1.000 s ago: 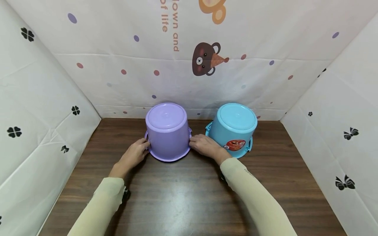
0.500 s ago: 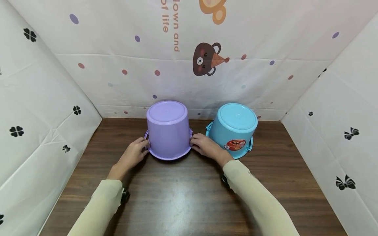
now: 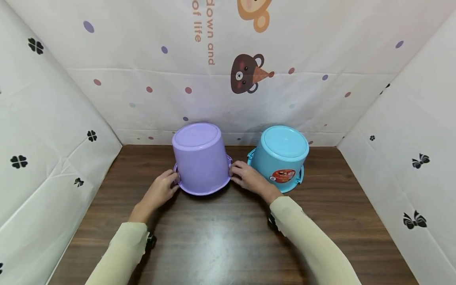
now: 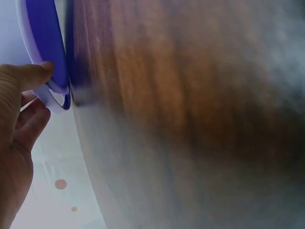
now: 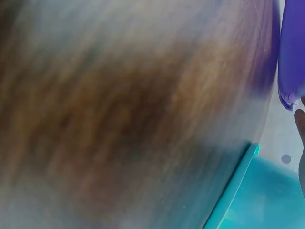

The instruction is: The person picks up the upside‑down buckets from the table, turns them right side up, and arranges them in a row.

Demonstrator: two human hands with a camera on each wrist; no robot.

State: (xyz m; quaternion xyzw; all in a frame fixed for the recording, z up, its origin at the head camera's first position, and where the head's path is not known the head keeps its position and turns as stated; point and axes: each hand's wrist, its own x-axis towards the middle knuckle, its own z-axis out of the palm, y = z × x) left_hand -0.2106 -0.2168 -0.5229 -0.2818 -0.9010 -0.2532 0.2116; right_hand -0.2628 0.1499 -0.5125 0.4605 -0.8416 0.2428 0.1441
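A purple bucket [image 3: 201, 168] stands upside down near the back of the table, its base facing up and leaning slightly left. My left hand [image 3: 158, 194] pinches its rim on the left side. In the left wrist view the thumb [image 4: 35, 75] lies over the purple rim, fingers beneath by the handle. On the opposite side, my right hand [image 3: 251, 180] grips the rim by the handle joint; only bits of its fingers [image 5: 300, 125] show at the edge of the right wrist view. The rim's front edge sits just above the table, with dark shadow beneath.
Right of the purple bucket, an upside-down light blue bucket [image 3: 283, 158] with a red label stands close to my right hand and forearm. The brown wooden table [image 3: 213, 237] is bounded by a patterned white sheet [image 3: 149, 107] at the back and both sides.
Held at the rim by both hands, the purple bucket has lifted a little and its base now tips left. The blue bucket has stayed in place.
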